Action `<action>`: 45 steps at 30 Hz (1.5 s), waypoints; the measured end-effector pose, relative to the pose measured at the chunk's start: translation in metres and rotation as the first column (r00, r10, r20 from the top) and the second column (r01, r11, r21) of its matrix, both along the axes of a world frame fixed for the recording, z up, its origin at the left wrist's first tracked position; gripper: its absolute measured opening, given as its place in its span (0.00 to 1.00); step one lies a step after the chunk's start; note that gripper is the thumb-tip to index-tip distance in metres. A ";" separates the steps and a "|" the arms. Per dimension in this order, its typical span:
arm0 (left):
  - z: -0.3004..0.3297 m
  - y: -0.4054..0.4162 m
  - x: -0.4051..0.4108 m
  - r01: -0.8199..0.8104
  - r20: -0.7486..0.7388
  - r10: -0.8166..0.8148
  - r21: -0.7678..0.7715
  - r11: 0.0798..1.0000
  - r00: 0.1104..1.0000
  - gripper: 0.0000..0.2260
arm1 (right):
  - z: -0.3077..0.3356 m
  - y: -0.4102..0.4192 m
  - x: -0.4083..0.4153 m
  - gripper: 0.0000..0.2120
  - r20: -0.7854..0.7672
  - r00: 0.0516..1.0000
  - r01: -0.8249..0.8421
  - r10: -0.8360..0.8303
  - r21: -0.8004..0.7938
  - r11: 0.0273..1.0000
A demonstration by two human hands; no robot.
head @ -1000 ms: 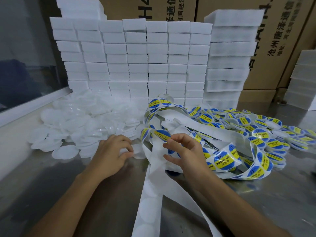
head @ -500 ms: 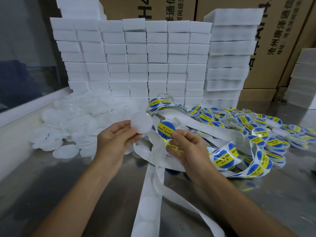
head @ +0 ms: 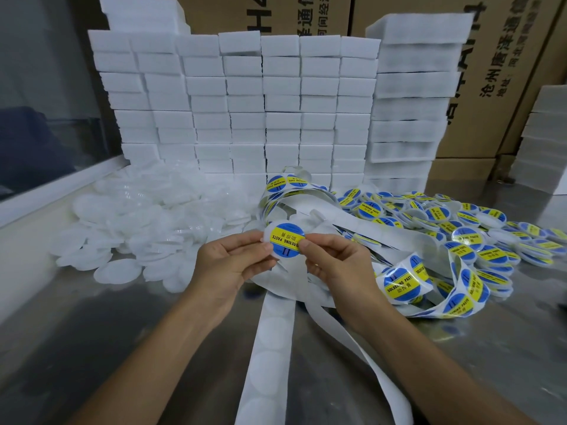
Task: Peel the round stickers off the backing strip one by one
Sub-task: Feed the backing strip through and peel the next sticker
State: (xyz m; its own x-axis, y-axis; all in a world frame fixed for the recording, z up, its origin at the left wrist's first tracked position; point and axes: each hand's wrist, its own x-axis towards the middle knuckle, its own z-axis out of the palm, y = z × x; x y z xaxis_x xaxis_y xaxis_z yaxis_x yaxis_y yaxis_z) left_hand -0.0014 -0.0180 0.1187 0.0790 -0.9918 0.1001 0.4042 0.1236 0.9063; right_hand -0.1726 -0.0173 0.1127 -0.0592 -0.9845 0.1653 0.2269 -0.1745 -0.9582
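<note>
1. The left hand [head: 228, 265] and the right hand [head: 334, 262] meet above the near middle of the metal table [head: 92, 348], raised off its surface.
2. Between them is one round blue-and-yellow sticker [head: 285, 239] reading "SOLDERING PASTE", face up; it seems to lie on a white disc, though the disc's edge is hard to make out.
3. The left hand pinches the sticker's left edge between thumb and curled fingers; the right hand pinches its right edge the same way.
4. The white backing strip [head: 270, 348] runs from under the hands toward the near edge, bare of stickers there; its still-loaded part [head: 408, 283] loops to the right.
5. A pile of plain white discs [head: 159, 222] lies at the far left.
6. A heap of labelled discs [head: 466, 228] lies at the far right.
7. Stacked white foam blocks [head: 245, 102] stand along the far side, with cardboard boxes [head: 506, 72] behind.
</note>
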 end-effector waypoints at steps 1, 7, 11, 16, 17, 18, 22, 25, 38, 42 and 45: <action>0.000 0.000 0.000 0.000 0.007 0.000 0.002 1.000 1.000 0.18 | 0.000 0.000 0.000 0.02 0.001 1.000 0.001 -0.001 -0.001 1.000; 0.001 0.001 0.001 0.014 0.039 -0.014 0.008 1.000 0.999 0.21 | 0.001 0.002 0.000 0.03 -0.018 1.000 0.003 -0.003 -0.013 1.000; 0.001 0.002 0.001 0.018 0.058 -0.018 0.002 1.000 0.998 0.20 | 0.000 0.001 -0.001 0.03 -0.038 0.999 0.006 -0.007 -0.026 1.000; 0.002 0.004 0.000 0.016 0.080 -0.015 -0.010 1.000 0.997 0.19 | 0.000 0.001 -0.002 0.03 -0.054 0.999 0.005 -0.006 -0.013 1.000; 0.002 0.004 0.000 0.013 0.087 -0.012 -0.012 1.000 0.996 0.19 | 0.000 0.001 -0.001 0.03 -0.055 0.998 0.008 -0.009 -0.014 1.000; 0.002 0.004 -0.001 0.009 0.093 -0.008 -0.013 1.000 0.996 0.18 | 0.000 0.001 -0.001 0.03 -0.052 0.999 0.012 -0.013 -0.017 1.000; 0.002 0.004 -0.002 -0.033 0.133 0.035 -0.017 0.999 0.991 0.13 | 0.000 0.001 0.000 0.04 -0.056 0.998 0.014 -0.017 -0.043 0.999; 0.001 0.005 -0.004 -0.110 0.233 0.124 -0.074 0.991 0.964 0.08 | -0.001 0.001 0.000 0.04 -0.083 0.996 0.019 -0.024 -0.069 0.997; -0.002 0.008 -0.012 -0.091 0.306 0.157 -0.219 0.972 0.939 0.11 | -0.009 0.001 0.003 0.03 -0.313 0.891 0.223 -0.328 -0.327 0.918; -0.002 0.010 -0.012 0.049 0.140 -0.026 -0.161 0.986 0.990 0.08 | -0.011 0.005 0.009 0.15 -0.360 0.833 0.275 -0.421 -0.391 0.878; -0.001 0.010 -0.010 0.131 0.070 -0.122 -0.140 0.981 0.990 0.11 | -0.011 0.007 0.006 0.26 -0.391 0.863 0.174 -0.320 -0.364 0.915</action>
